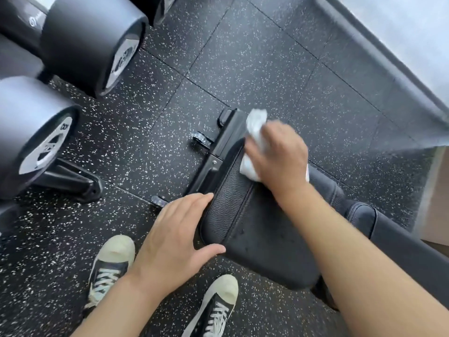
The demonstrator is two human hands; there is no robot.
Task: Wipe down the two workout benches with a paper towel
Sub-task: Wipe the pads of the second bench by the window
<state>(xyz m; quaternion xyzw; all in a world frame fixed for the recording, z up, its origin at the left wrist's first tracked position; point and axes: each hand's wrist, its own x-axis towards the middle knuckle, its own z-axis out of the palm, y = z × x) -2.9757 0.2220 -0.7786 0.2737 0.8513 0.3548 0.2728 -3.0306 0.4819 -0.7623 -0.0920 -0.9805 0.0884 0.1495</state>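
Both forearms are reaching in from the bottom edge toward a black padded bench (pixel 243 229). Right hand (pixel 279 156) is gripping a crumpled white paper towel (pixel 255 139), fingers curled over it, and is pressing it against the far end of the bench pad, where the pad meets the black metal frame (pixel 226 139). Towel is showing above and below the fingers. Left hand (pixel 177 239) is lying flat with straight fingers against the pad's near left edge, thumb touching the pad's near corner; it is holding nothing. Small droplets are showing on the pad surface. Two black-and-cream sneakers (pixel 109 268) are standing on the speckled rubber floor (pixel 243 57) beside the bench. Large dumbbells (pixel 94 45) are sitting at the upper left.
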